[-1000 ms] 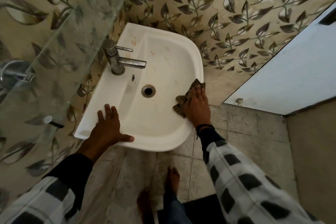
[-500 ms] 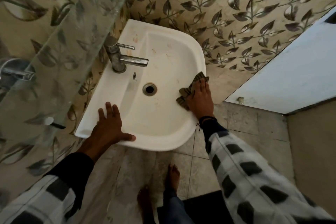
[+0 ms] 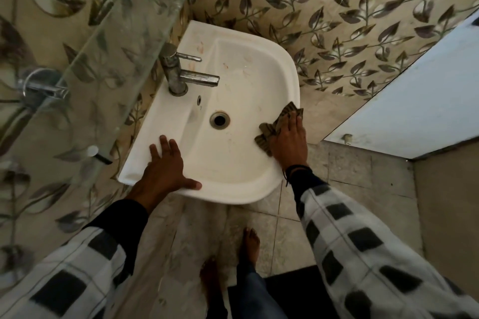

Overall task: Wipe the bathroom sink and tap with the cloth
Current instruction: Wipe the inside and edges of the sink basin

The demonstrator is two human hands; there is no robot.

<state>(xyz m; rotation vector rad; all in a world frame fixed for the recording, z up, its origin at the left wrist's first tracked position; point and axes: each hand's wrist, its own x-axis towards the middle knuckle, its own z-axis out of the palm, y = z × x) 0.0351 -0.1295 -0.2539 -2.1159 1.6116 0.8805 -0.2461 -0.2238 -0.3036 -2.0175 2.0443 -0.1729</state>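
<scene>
A white ceramic wall-mounted sink (image 3: 241,80) is seen from above, fixed against a wall tiled in a leaf pattern (image 3: 337,21). A chrome metal tap (image 3: 181,75) stands upright on the sink's rear ledge at its left edge, with the spout reaching out over the basin and a thin lever set above it. Faint brownish marks are visible on the ledge beside the tap and on the far slope of the basin. A round metal-ringed drain hole (image 3: 219,119) lies at the basin's middle.

A crumpled brown striped cloth (image 3: 274,127) is pressed against the sink's right edge, partly on the rim and partly on the inner slope, to the right of the drain. The right hand (image 3: 289,142) is laid flat on top of it, fingers extended and close together, so that the cloth is held down under the palm and fingers rather than gripped in a fist; folds of the cloth stick out beyond the fingertips and to the hand's left.

The left hand (image 3: 166,168) is spread open and empty on the sink's near-left corner, fingers splayed on the rim and thumb stretched along the front edge. It is well apart from the cloth, with the basin between the two hands.

Both arms are covered by black-and-white checked sleeves (image 3: 363,241). Bare feet (image 3: 248,243) are seen on the grey tiled floor (image 3: 350,163) below the sink's front edge.
</scene>
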